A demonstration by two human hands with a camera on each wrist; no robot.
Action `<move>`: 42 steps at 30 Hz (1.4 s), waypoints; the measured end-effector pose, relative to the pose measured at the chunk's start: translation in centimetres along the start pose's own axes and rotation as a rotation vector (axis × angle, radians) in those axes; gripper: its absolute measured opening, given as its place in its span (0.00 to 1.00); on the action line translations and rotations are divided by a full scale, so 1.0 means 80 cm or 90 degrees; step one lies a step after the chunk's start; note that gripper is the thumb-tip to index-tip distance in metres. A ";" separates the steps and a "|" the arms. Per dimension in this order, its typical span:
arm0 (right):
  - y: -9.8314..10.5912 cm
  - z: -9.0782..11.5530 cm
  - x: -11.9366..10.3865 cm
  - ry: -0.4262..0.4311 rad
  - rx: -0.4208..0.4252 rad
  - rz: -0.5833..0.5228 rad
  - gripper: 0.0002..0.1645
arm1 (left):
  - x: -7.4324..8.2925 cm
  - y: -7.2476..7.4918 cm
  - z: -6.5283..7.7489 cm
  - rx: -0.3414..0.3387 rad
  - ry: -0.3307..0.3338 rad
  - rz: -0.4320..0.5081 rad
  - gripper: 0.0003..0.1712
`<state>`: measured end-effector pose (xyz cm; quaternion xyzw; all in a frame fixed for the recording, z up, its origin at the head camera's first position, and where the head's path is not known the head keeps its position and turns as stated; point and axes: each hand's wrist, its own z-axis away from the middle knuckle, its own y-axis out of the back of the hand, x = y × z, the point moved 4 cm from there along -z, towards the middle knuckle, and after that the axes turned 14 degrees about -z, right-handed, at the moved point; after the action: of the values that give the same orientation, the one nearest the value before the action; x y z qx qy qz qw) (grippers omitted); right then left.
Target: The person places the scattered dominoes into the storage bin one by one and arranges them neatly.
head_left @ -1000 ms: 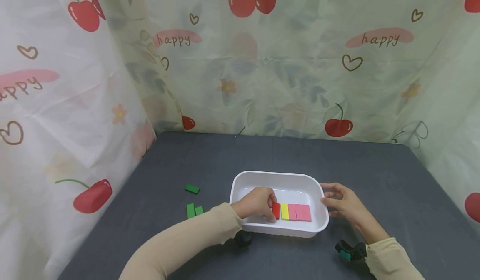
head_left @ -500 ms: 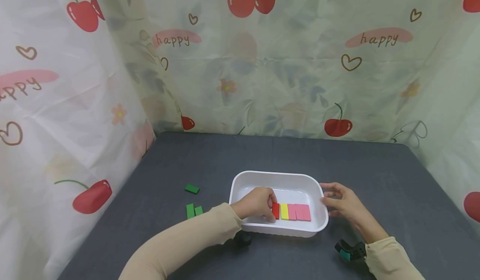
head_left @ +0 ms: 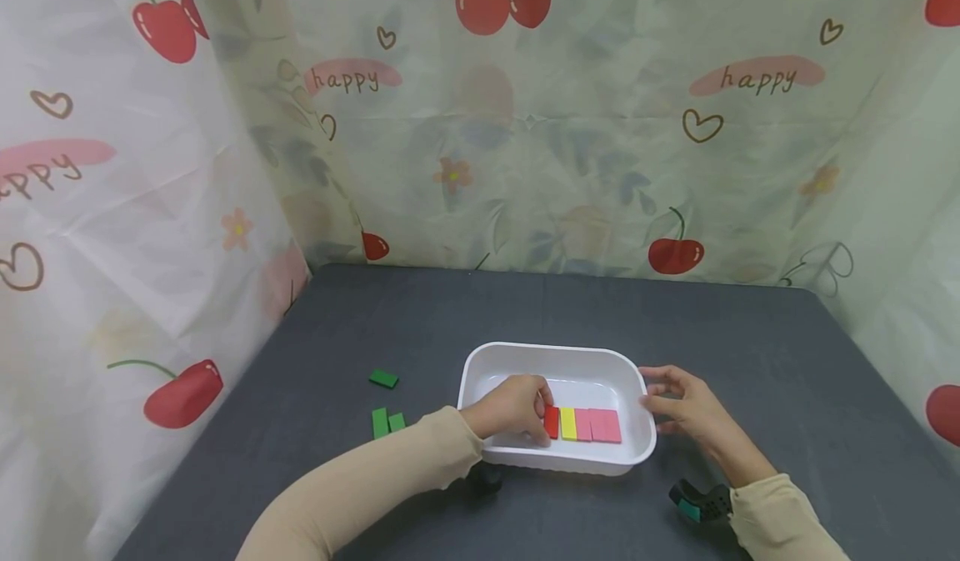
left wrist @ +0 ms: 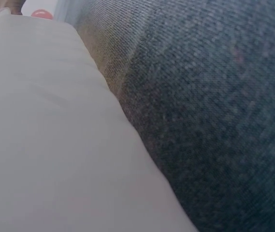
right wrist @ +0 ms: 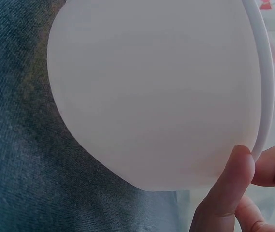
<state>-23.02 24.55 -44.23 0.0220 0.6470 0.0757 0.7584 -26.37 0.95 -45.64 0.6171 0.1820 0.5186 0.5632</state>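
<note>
In the head view, my left hand (head_left: 512, 407) reaches into a white plastic basin (head_left: 555, 466) and pinches a red domino (head_left: 552, 422) lying at its floor. Right of it, in one row, lie a yellow domino (head_left: 568, 424) and pink dominoes (head_left: 606, 426). At the basin's right end is my right hand (head_left: 686, 403), its thumb and fingers at the rim. The right wrist view shows one fingertip against the basin's outer wall (right wrist: 156, 96) and another finger at the rim. In the left wrist view the basin wall (left wrist: 60, 125) fills the left side; the left hand's grip is hidden there.
Green dominoes lie on the dark table left of the basin: one farther back (head_left: 384, 378), two nearer (head_left: 380, 423) beside the left sleeve (head_left: 375, 486). A black wrist device (head_left: 701, 501) sits below the right wrist. A printed curtain (head_left: 525, 169) surrounds the table.
</note>
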 end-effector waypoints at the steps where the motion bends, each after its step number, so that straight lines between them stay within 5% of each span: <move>1: 0.000 0.000 0.000 0.000 0.000 0.001 0.34 | 0.000 0.000 0.000 -0.001 0.001 0.003 0.22; 23: 0.010 -0.014 0.027 -0.001 0.011 -0.019 0.40 | -0.001 0.001 0.002 -0.004 0.017 0.040 0.19; 42: 0.006 -0.005 0.012 0.017 -0.003 0.003 0.35 | 0.000 0.000 0.001 0.002 0.007 0.041 0.19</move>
<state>-23.31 25.16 -45.13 0.0206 0.6568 0.0797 0.7496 -26.34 0.90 -45.64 0.6205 0.1661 0.5394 0.5445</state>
